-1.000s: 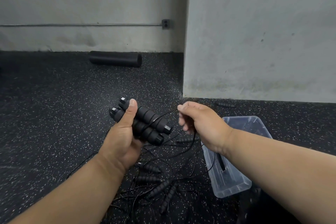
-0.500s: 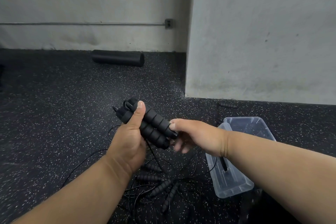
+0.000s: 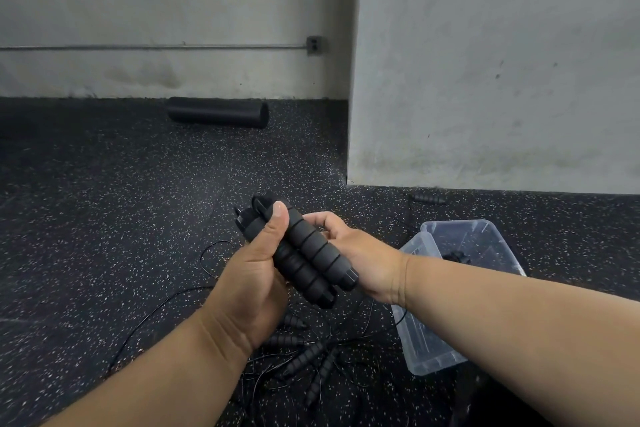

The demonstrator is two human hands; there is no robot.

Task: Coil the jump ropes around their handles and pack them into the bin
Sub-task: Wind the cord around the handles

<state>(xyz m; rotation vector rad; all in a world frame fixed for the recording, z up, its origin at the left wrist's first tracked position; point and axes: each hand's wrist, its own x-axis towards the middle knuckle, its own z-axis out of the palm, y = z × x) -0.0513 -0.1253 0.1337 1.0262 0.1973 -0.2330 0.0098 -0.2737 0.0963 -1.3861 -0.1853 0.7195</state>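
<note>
While my left hand (image 3: 256, 274) wraps around the pair of black foam handles (image 3: 304, 253), thumb pressed along their upper side, the two handles lie side by side with their long axis running from the far left, up by my thumb tip, down to the near right, where their capped ends point toward my right wrist. My right hand (image 3: 349, 250) sits behind the handles with its fingers curled; it looks to be pinching the thin black cord there, though the handles hide the grip and I cannot tell for sure. I hold the bundle in the air above the speckled rubber floor (image 3: 104, 218).

Below my hands, a tangle of loose jump ropes (image 3: 308, 357) lies on the floor, several ribbed handles among thin black cords that loop out to the left. Just right of that pile stands a clear plastic bin (image 3: 429, 354), and touching its far side is a second clear piece (image 3: 485, 236), bin or lid I cannot tell. Something black shows through the plastic near where the two meet. One more lone handle (image 3: 427, 198) lies at the foot of the concrete wall (image 3: 485, 80), and a black foam roller (image 3: 218, 112) rests against the far wall.
</note>
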